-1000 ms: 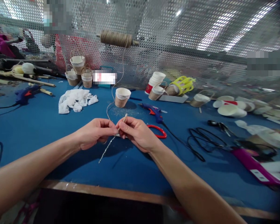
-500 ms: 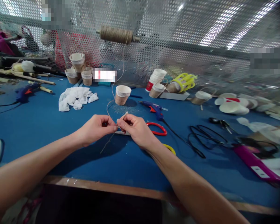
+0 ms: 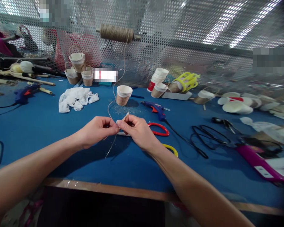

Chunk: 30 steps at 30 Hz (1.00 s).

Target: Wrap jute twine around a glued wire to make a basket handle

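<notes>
Twine point(image 3: 110, 111) runs down from a spool point(image 3: 116, 33) on the mesh wall to my fingers, and its loose end hangs below them. My left hand point(image 3: 101, 130) pinches the twine between thumb and fingers. Close against it, my right hand point(image 3: 136, 130) is closed on a small tan piece point(image 3: 126, 116) that pokes up past the thumb; its exact kind is hard to tell. Beyond the hands stands a small cup point(image 3: 123, 96) with a twine-coloured body and white rim. Red-handled scissors point(image 3: 159, 129) lie partly under my right hand.
A blue glue gun point(image 3: 156, 110) lies right of the cup, its cord trailing right. A yellow handle point(image 3: 171, 149) shows beside my right forearm. White crumpled fabric point(image 3: 73, 99) and stacked small baskets point(image 3: 77, 63) are at left. Keys point(image 3: 223, 123) and a purple power strip point(image 3: 257, 162) lie right.
My hands stay together in nearly the same place. The twine's loose end has swung slightly to the right, and my right thumb has shifted a little left over the pinch.
</notes>
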Motion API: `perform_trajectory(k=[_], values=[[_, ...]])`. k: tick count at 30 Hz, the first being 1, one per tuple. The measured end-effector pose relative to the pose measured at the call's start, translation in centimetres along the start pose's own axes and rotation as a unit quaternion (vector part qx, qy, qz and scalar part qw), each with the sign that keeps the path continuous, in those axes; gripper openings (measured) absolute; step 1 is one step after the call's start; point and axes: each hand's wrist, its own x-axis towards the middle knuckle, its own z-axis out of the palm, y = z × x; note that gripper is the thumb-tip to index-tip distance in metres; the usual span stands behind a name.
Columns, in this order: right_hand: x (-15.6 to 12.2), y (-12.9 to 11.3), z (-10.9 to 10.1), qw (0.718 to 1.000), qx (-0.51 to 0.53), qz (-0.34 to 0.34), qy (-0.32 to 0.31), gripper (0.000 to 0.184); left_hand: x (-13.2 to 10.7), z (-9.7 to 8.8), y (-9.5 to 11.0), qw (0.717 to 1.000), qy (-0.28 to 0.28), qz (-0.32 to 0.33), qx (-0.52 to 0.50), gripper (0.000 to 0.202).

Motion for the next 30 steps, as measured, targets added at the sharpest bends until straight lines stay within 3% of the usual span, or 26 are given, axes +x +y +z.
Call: perform_trajectory(k=[5,16,22,30], values=[[-0.06,-0.05,-0.05,0.991,0.119,0.023,-0.056,0.024,0.01,-0.15,0.11,0.997,-0.029,-0.012,-0.068,0.024],[-0.12,-0.38,-0.21,0.999,0.029,0.019,-0.04,0.029,0.16,-0.48,-0.3,0.999,-0.045,-0.001,-0.02,0.017],[-0.04,-0.4,-0.18,0.999,-0.031,-0.005,-0.026,0.027,0.29,-0.38,-0.25,0.998,-0.005,0.037,0.054,0.018],[-0.04,-0.41,-0.11,0.998,-0.066,-0.014,-0.006,0.027,-0.04,-0.02,-0.11,0.998,0.01,0.014,0.054,0.022]])
